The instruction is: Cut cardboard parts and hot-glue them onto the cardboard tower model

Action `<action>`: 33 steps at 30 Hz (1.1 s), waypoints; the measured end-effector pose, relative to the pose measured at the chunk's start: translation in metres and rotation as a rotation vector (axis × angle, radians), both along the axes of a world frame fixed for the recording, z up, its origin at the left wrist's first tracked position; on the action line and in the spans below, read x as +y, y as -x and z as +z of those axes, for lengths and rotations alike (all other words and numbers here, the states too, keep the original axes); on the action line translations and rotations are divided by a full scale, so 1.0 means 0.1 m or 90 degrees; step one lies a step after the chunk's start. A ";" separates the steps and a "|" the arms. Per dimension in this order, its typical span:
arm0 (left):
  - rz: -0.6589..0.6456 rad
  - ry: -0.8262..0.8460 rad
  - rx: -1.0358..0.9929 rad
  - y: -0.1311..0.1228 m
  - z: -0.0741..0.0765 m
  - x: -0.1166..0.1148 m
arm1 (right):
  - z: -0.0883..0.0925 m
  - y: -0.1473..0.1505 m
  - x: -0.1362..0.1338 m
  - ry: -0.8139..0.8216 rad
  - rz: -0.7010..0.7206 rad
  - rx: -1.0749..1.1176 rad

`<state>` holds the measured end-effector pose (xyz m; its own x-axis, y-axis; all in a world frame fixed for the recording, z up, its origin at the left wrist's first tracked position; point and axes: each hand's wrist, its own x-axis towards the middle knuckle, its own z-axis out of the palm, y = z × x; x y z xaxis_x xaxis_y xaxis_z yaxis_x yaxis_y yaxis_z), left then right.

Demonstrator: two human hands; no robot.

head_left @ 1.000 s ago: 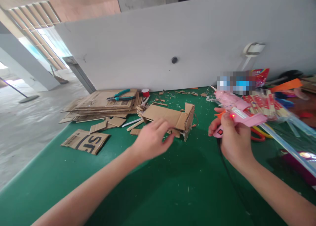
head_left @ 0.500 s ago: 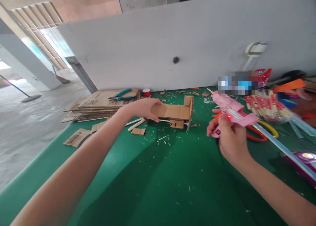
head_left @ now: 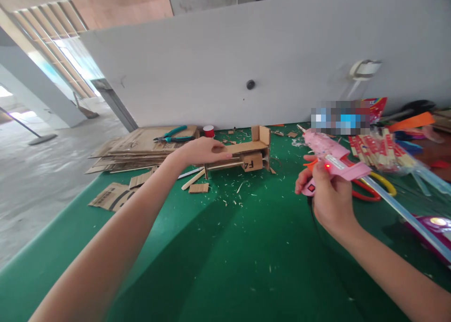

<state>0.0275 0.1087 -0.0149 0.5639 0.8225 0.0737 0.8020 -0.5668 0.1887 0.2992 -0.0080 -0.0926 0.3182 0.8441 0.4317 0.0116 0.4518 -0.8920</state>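
Observation:
A long cardboard structure (head_left: 246, 147) with an upright corner piece at its right end is on the green table. My left hand (head_left: 204, 150) grips its left end, thumb in front and fingers partly hidden. A small flap marked with printed letters (head_left: 252, 163) shows on its front side. On the right, my right hand (head_left: 327, 190) is wrapped round a pink glue gun (head_left: 326, 153), whose nozzle points up and left. A small red light glows on the gun, and a long clear glue stick (head_left: 405, 211) extends from its rear.
Stacked cardboard (head_left: 141, 146) with teal-handled pliers (head_left: 176, 135) lies back left, beside a red roll (head_left: 208, 131). Cardboard scraps (head_left: 199, 188) and shavings are scattered in front. Scissors (head_left: 366, 195), packaged sticks (head_left: 380, 148) and a purple object (head_left: 423, 230) are at right. A pale board stands behind.
My left hand has tilted the cardboard structure, and its right end has shifted slightly up and left. More of its front side shows. My right hand has barely moved with the glue gun.

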 end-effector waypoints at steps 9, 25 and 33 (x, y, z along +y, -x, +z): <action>0.044 0.132 0.048 0.00 0.19 -0.01 | 0.01 0.02 -0.03 -0.003 0.005 -0.033; 0.002 -0.161 0.080 -0.09 -0.11 -0.08 | 0.04 0.04 -0.06 0.003 0.014 -0.071; -0.049 -0.103 0.059 0.11 -0.13 -0.17 | 0.01 0.00 -0.02 0.045 -0.153 -0.188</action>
<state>0.0167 0.0913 -0.0277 0.6352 0.7583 0.1464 0.7648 -0.6440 0.0173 0.2992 -0.0103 -0.0913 0.3809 0.7921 0.4770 0.3705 0.3419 -0.8636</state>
